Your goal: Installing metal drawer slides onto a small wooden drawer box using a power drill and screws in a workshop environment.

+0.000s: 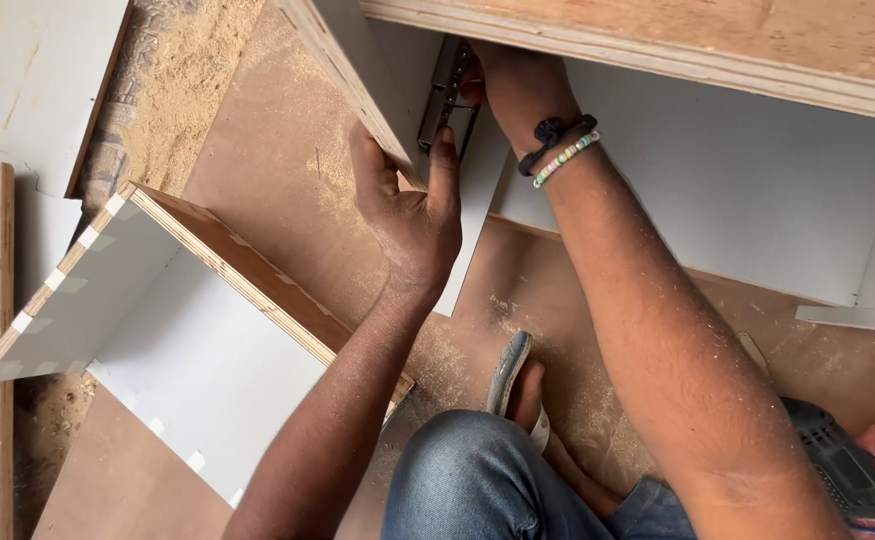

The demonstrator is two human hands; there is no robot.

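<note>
Hinge (445,95) upper centre, dark metal, pressed against white panel (398,70) by right hand (514,85), fingers closed on it. Left hand (413,215) pinches panel edge, thumb and fingers wrapped. Best kept square to edge, panel braced steady.

head cam | looks steeply down, close over both forearms | one view only, none shared
</note>
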